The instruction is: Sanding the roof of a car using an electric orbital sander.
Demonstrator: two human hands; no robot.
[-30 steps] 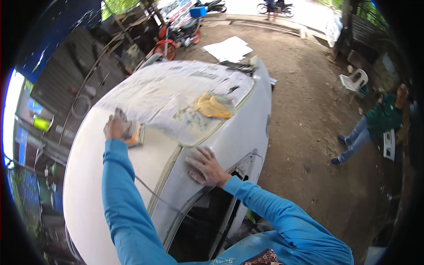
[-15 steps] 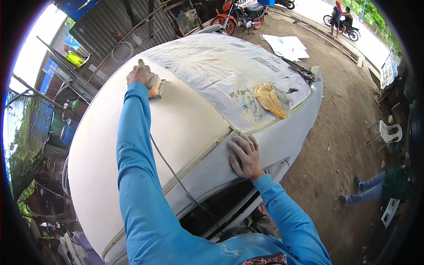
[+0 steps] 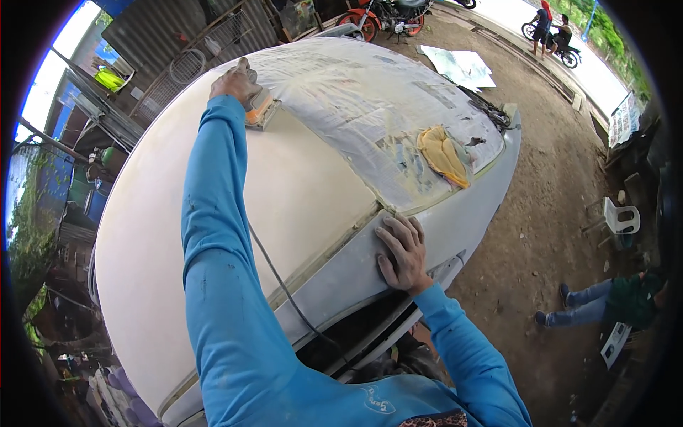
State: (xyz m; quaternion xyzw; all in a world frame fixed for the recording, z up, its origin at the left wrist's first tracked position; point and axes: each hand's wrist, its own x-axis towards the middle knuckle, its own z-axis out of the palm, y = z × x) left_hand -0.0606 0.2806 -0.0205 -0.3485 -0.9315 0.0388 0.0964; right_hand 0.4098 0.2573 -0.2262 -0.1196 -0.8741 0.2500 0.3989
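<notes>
My left hand point(image 3: 233, 84) is wrapped on an orange and grey sander point(image 3: 260, 114) at the far part of the car's pale, matte roof point(image 3: 156, 235), beside the windscreen masked with paper and sheeting point(image 3: 356, 92). A dark cord point(image 3: 274, 267) crosses the roof beside my left arm. My right hand point(image 3: 402, 252) lies with fingers spread on the grey roof edge along the side, above the dark door opening. A crumpled yellow cloth point(image 3: 445, 156) sits on the masking, forward of my right hand.
A white plastic chair point(image 3: 621, 215) and a person in green point(image 3: 626, 297) are at right on the dirt ground. Beyond lie white sheets point(image 3: 455, 64), a red motorbike point(image 3: 388, 21) and two people with a motorbike point(image 3: 551, 35) by the road. Metal sheeting and racks point(image 3: 142, 50) border the left.
My left hand has moved forward along the roof with the sander, up to the masking's edge. My right hand stays on the roof edge. The view has swung round, showing more of the left side.
</notes>
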